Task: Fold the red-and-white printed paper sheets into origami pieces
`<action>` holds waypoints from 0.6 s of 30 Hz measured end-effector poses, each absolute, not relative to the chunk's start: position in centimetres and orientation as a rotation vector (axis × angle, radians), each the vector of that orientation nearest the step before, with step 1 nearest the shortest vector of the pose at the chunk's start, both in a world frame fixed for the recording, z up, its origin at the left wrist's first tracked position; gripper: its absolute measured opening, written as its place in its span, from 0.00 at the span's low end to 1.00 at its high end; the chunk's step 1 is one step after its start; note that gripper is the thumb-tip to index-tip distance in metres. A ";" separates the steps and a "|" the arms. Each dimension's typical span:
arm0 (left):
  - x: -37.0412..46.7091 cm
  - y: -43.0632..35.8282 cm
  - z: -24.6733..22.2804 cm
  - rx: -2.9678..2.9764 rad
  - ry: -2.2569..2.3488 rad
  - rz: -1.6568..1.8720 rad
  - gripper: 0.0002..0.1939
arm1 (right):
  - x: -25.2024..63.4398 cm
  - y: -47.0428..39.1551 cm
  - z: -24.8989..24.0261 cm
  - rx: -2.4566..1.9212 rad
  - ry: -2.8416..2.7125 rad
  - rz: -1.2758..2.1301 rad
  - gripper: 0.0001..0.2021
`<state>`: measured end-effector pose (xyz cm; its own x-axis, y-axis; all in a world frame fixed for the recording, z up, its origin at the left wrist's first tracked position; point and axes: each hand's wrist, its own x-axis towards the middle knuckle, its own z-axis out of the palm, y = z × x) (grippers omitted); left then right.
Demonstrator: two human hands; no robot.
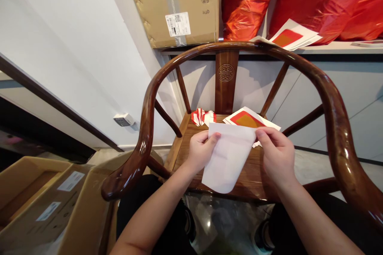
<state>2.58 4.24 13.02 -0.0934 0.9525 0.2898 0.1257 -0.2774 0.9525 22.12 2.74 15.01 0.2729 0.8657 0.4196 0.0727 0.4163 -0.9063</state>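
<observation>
Between my hands is a sheet of white paper (229, 159), its lower edge curling and its face blank toward me. My left hand (201, 149) pinches the left edge between thumb and fingers. At the upper right corner, my right hand (277, 155) is closed on the same sheet. Under and behind it lies the wooden chair seat (187, 143). Printed sheets (247, 117) with a red and gold shape rest on the seat just past my right hand. A folded red-and-white striped paper piece (201, 117) lies at the seat's back left.
The chair's curved armrail (149, 107) rings the seat. Open cardboard boxes (80, 203) stand at lower left. On the ledge behind are a taped carton (191, 4), red shiny bags (314, 0) and more printed sheets (291, 38). A white wall (74, 48) is at left.
</observation>
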 end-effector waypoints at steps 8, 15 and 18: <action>2.6 4.2 13.2 1.471 1.238 1.450 0.27 | 22.1 2.8 14.9 -1.007 -1.187 0.696 0.08; 2.5 4.3 13.2 1.436 1.265 1.459 0.27 | 22.1 3.0 14.8 -1.010 -1.228 0.766 0.08; 2.5 4.3 13.2 1.429 1.274 1.467 0.26 | 22.2 3.0 15.0 -1.081 -1.263 0.746 0.11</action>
